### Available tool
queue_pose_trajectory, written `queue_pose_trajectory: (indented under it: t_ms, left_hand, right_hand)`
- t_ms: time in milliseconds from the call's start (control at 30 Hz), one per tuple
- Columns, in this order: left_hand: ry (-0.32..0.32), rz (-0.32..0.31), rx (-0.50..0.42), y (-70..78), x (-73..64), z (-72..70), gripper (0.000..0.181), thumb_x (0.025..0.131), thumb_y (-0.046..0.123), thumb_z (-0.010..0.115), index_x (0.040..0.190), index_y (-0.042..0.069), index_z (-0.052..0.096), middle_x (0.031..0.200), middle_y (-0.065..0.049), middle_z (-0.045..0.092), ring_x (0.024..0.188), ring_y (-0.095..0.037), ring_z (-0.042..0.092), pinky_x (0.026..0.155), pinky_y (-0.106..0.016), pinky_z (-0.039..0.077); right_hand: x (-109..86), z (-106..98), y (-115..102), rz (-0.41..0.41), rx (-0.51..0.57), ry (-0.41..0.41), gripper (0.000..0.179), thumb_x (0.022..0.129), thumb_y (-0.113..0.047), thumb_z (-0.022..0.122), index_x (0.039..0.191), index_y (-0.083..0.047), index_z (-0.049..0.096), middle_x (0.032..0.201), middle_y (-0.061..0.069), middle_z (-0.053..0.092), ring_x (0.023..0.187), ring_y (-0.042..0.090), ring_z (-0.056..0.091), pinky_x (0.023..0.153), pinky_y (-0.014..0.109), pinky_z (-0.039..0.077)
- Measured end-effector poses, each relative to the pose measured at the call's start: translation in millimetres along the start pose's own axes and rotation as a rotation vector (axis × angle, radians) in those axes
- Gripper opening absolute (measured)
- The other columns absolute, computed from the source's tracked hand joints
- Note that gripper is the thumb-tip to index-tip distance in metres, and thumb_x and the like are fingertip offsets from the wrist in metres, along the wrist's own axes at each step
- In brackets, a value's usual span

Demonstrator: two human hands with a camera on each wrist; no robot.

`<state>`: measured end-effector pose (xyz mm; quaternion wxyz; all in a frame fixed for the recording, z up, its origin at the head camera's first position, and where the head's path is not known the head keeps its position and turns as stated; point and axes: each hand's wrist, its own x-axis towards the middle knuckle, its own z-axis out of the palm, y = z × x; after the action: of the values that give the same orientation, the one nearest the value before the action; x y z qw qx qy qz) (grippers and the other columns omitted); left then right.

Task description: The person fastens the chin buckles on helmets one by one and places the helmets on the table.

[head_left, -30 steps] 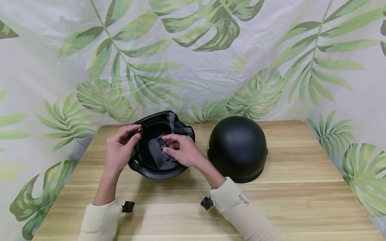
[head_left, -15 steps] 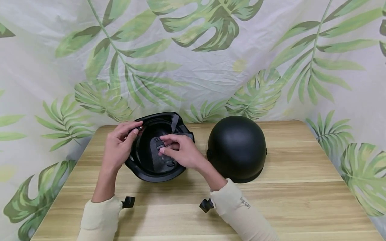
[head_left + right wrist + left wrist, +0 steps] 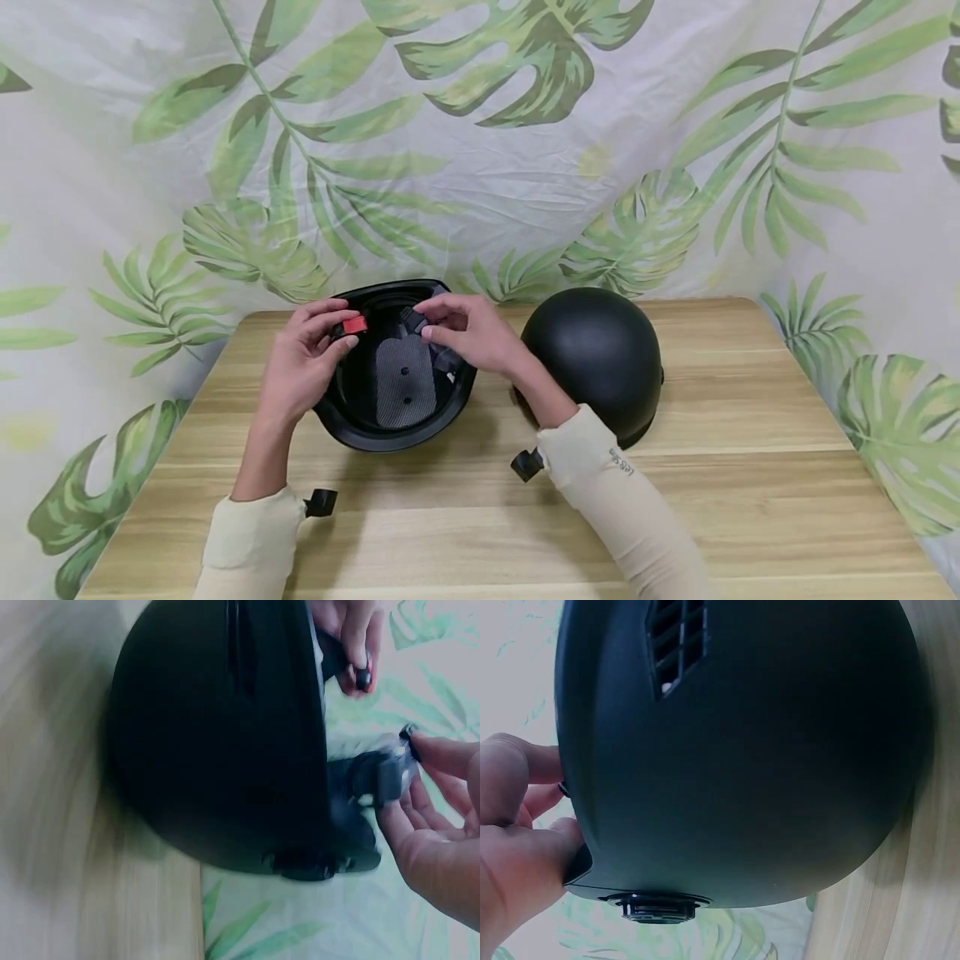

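Note:
An upturned black helmet [image 3: 358,432] lies on the table with its inside facing up; a ridged grey pad [image 3: 405,379] shows within. At its left rim my left hand [image 3: 300,358] pinches a black buckle piece with a red face [image 3: 355,324] between fingers and thumb. Over the right part of the opening, my right hand [image 3: 480,333] pinches a black strap buckle [image 3: 412,320]. The two pieces are apart. In the left wrist view the helmet shell [image 3: 742,787] hides what the left fingers hold. The right wrist view shows the strap buckle [image 3: 381,776], blurred, at the right fingertips.
A second black helmet [image 3: 592,350] sits dome up on the wooden table [image 3: 712,500], right of the first and partly behind the right forearm. Leaf-patterned cloth [image 3: 510,192] hangs behind the table. Small black devices [image 3: 321,502] stick out from both sleeves.
My right hand has moved up and to the right with the strap buckle, uncovering the inner pad. In my left hand the buckle piece has turned so its red face shows.

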<state>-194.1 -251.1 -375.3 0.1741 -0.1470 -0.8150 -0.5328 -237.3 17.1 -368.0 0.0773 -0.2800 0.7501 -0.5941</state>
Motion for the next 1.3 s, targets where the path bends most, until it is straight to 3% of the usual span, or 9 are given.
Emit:
queue_pose_trajectory:
  t_ms: [233, 433, 667, 900, 1300]
  left_hand:
    - [-0.009, 0.078, 0.067, -8.1, 2.3, 1.4, 0.034, 0.093, -0.011, 0.074, 0.125, 0.000, 0.076, 0.119, -0.014, 0.067, 0.098, -0.003, 0.062, 0.080, -0.010, 0.050]
    - [-0.009, 0.139, 0.063, -14.8, 4.3, 1.9, 0.038, 0.092, -0.013, 0.074, 0.126, 0.002, 0.076, 0.120, -0.015, 0.069, 0.102, -0.001, 0.065, 0.084, -0.012, 0.052]
    - [-0.060, 0.170, 0.130, -18.7, 5.1, 6.5, 0.036, 0.095, -0.007, 0.074, 0.129, 0.005, 0.074, 0.118, -0.014, 0.075, 0.093, 0.000, 0.065, 0.079, -0.011, 0.050]
    - [-0.081, 0.178, 0.171, -18.5, 3.1, 11.9, 0.034, 0.094, -0.002, 0.078, 0.126, 0.007, 0.076, 0.107, -0.011, 0.077, 0.082, -0.006, 0.060, 0.072, -0.015, 0.046]
    - [-0.110, 0.223, 0.264, -13.0, 1.3, 17.3, 0.034, 0.088, 0.000, 0.085, 0.119, 0.008, 0.076, 0.108, -0.007, 0.079, 0.092, -0.011, 0.066, 0.078, -0.015, 0.046]
  right_hand:
    - [11.0, -11.6, 7.6, -0.016, -0.053, -0.047, 0.034, 0.104, -0.011, 0.069, 0.138, -0.007, 0.069, 0.120, 0.011, 0.072, 0.099, 0.018, 0.074, 0.089, 0.030, 0.059]
    - [14.8, -12.4, 14.7, -0.016, -0.010, -0.015, 0.035, 0.103, -0.010, 0.070, 0.137, -0.005, 0.069, 0.118, 0.012, 0.072, 0.100, 0.020, 0.074, 0.089, 0.030, 0.059]
    - [4.8, -0.3, 32.7, -0.011, 0.055, -0.058, 0.034, 0.103, -0.011, 0.070, 0.137, -0.006, 0.069, 0.118, 0.012, 0.070, 0.097, 0.017, 0.076, 0.087, 0.030, 0.060]
    - [-7.2, 9.7, 32.0, -0.023, 0.059, -0.003, 0.033, 0.102, -0.010, 0.071, 0.135, -0.006, 0.072, 0.119, 0.012, 0.072, 0.098, 0.015, 0.075, 0.087, 0.028, 0.060]
    - [-8.0, 8.7, 27.6, 0.000, 0.065, -0.039, 0.031, 0.103, -0.006, 0.068, 0.134, -0.006, 0.073, 0.121, 0.013, 0.074, 0.094, 0.017, 0.076, 0.082, 0.031, 0.061]
